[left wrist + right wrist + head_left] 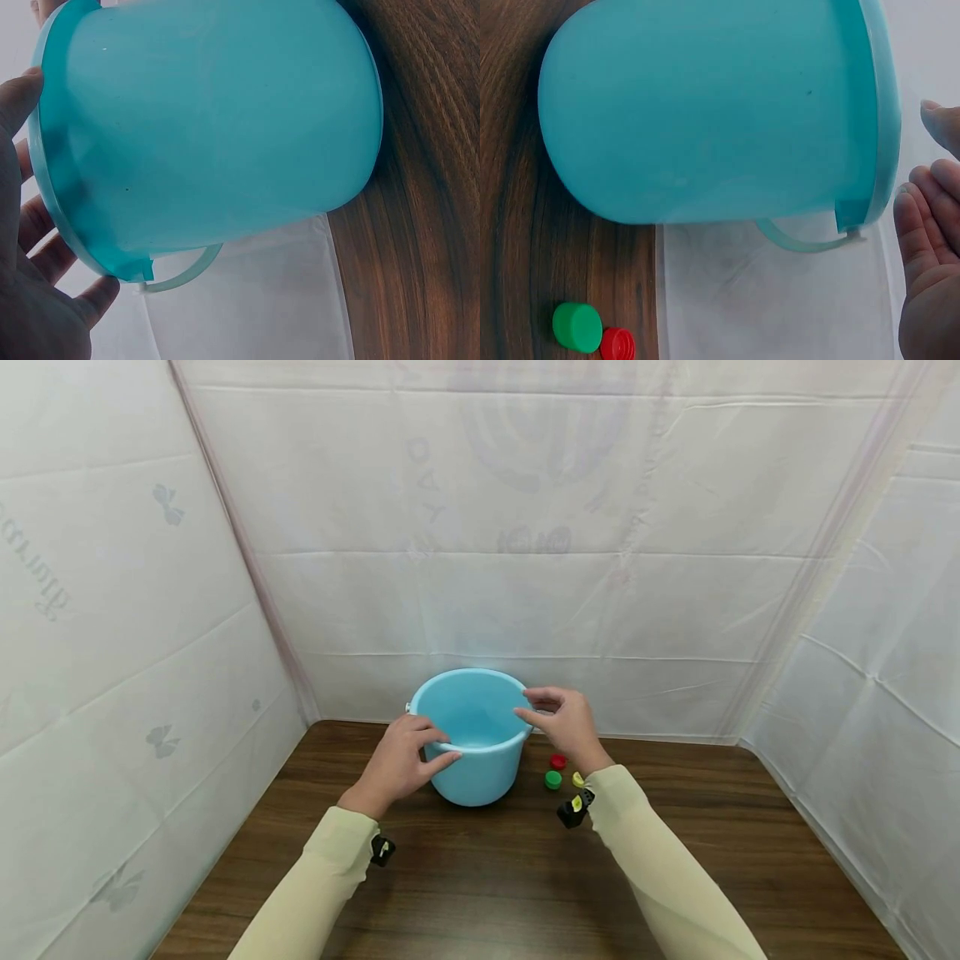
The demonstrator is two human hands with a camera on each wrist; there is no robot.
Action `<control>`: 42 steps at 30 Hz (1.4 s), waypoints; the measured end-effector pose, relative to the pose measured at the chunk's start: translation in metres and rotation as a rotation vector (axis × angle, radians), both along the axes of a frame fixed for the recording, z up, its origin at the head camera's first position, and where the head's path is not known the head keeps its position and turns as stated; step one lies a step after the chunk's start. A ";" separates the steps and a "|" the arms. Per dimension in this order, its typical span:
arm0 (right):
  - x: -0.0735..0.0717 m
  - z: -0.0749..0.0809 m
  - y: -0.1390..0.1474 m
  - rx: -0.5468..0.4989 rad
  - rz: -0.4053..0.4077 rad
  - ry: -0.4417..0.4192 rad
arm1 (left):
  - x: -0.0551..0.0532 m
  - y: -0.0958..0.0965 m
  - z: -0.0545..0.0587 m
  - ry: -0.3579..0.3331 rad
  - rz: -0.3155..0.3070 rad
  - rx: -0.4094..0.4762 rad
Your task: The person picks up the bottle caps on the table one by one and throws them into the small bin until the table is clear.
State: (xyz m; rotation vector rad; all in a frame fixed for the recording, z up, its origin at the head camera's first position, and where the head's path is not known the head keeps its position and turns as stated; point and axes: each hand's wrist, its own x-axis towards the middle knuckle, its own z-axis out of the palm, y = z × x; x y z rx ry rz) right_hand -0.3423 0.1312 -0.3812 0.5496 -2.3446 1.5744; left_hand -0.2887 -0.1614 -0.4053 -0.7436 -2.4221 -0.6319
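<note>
A light blue plastic bucket (477, 777) stands upright on the table, its inside bare where it shows. My left hand (397, 762) holds the bucket's front-left rim, thumb on the outer side and fingers over the edge. In the left wrist view, the thumb and little finger of the left hand (45, 300) meet the rim. My right hand (566, 718) is at the right rim, thumb and fingers spread apart. The right wrist view shows that right hand (934, 225) just off the rim, holding nothing.
Right of the bucket lie a green bottle cap (552, 780), a red bottle cap (558, 762) and a small yellow piece (577, 779) beside the right sleeve. The bucket's handle (184, 277) hangs at its back. White sheeting (480, 602) encloses the wooden table (465, 893) behind and at both sides.
</note>
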 end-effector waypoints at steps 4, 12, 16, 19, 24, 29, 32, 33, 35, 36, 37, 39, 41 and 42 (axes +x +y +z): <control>0.002 -0.002 0.007 -0.005 -0.015 -0.012 | 0.000 0.000 0.000 -0.007 -0.003 0.003; 0.004 -0.009 0.023 0.009 -0.034 0.013 | 0.001 0.000 0.001 -0.005 -0.005 0.006; 0.005 -0.013 0.029 0.007 -0.041 0.013 | 0.001 0.001 0.001 -0.006 -0.003 0.004; 0.006 -0.017 0.033 0.003 -0.047 0.011 | 0.001 0.001 0.001 -0.005 -0.004 0.006; 0.008 -0.025 0.040 0.015 -0.070 -0.001 | 0.001 0.000 0.001 -0.006 -0.006 0.011; 0.009 -0.036 0.046 0.040 -0.092 -0.021 | 0.001 0.000 0.001 -0.005 -0.005 0.011; 0.010 -0.042 0.049 0.045 -0.098 -0.025 | 0.001 0.000 0.001 -0.002 -0.001 0.010; 0.010 -0.044 0.051 0.047 -0.101 -0.025 | 0.001 0.000 0.001 -0.003 0.000 0.010; 0.010 -0.047 0.053 0.052 -0.110 -0.024 | 0.001 0.000 0.001 -0.003 0.001 0.011; 0.010 -0.049 0.053 0.058 -0.115 -0.023 | 0.001 0.000 0.001 -0.003 0.002 0.010; 0.010 -0.051 0.054 0.062 -0.118 -0.022 | 0.001 0.000 0.001 -0.006 0.002 0.010; 0.010 -0.055 0.056 0.071 -0.124 -0.019 | 0.001 0.000 0.001 -0.008 0.004 0.009; 0.010 -0.059 0.057 0.081 -0.129 -0.025 | 0.001 0.000 0.001 -0.008 0.005 0.007; 0.010 -0.061 0.058 0.087 -0.131 -0.028 | 0.001 0.000 0.001 -0.010 0.006 0.006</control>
